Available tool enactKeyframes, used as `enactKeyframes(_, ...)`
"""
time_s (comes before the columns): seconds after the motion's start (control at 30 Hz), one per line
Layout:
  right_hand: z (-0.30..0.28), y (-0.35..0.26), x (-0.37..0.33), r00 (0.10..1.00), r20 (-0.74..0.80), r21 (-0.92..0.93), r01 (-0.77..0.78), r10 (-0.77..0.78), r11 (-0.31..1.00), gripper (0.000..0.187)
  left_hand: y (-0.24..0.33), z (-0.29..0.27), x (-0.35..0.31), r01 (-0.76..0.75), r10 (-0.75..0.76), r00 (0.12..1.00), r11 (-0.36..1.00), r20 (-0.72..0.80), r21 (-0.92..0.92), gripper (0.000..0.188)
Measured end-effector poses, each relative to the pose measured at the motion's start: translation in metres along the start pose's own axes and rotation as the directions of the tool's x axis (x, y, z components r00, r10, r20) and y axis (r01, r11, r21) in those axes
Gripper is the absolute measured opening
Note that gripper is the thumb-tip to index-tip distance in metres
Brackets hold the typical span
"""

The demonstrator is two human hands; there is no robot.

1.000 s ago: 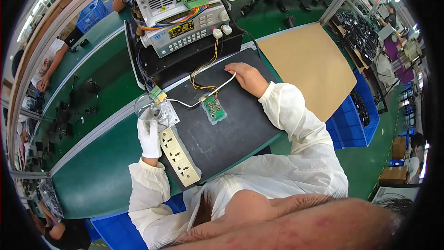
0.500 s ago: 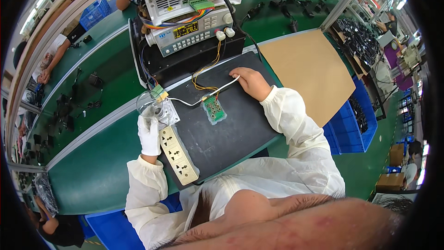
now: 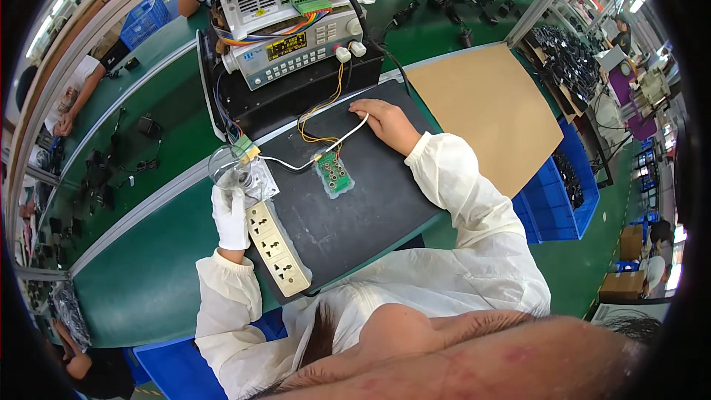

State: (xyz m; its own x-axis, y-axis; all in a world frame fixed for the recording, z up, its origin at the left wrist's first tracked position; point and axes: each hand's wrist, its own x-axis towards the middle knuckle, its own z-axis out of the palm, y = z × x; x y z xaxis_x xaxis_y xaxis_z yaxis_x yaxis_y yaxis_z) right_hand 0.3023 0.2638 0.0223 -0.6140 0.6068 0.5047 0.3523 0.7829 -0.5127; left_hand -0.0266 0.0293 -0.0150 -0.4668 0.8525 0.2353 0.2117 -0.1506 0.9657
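Note:
My right hand [image 3: 389,126], bare, is closed on a white cable [image 3: 350,134] at the upper edge of the black mat [image 3: 355,226]. The cable runs left past a small green circuit board [image 3: 333,173] lying on the mat. My left hand [image 3: 230,221], in a white glove, has curled fingers at the base of a clear glass bulb [image 3: 224,166]. The bulb and its fitting hide the fingertips, so I cannot make out what they hold. Beside the bulb are a pale plate [image 3: 262,180] and a green and yellow terminal block [image 3: 246,149]. Just below lies a cream power strip [image 3: 279,250].
Two stacked electronic instruments [image 3: 296,48] stand on a black box [image 3: 274,100] behind the mat. Orange wires [image 3: 318,112] lead down toward the board. On the right are a brown sheet [image 3: 485,107] and a blue bin [image 3: 559,204]. Black adapters [image 3: 96,170] lie across the left bench.
The whole view has shifted slightly, moving the scene left. Both hands keep about the same places, the right at the white cable and the left at the bulb's base.

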Motion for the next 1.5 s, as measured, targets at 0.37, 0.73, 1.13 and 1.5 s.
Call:
enactKeyframes(0.37,-0.002,0.002,0.002,0.998,-0.04,0.034,-0.048,0.049,0.998,0.02,-0.005,0.0,0.001,0.007,-0.007,1.0,0.999,-0.011,-0.043,0.037)
enactKeyframes(0.73,-0.009,0.001,-0.004,0.953,0.1,0.268,-0.302,0.286,0.915,0.018,0.0,-0.002,0.002,-0.003,0.005,1.0,0.996,-0.026,0.084,0.036)
enactKeyframes(1.13,-0.009,-0.003,-0.001,0.97,0.0,0.171,-0.24,0.244,0.955,0.021,0.001,0.0,0.001,0.015,-0.013,0.999,0.999,-0.033,0.047,0.038)
enactKeyframes(1.5,-0.015,0.004,0.0,0.961,-0.016,0.138,-0.271,0.276,0.952,0.02,0.001,0.0,0.001,0.014,-0.013,1.0,1.0,-0.02,0.015,0.04)
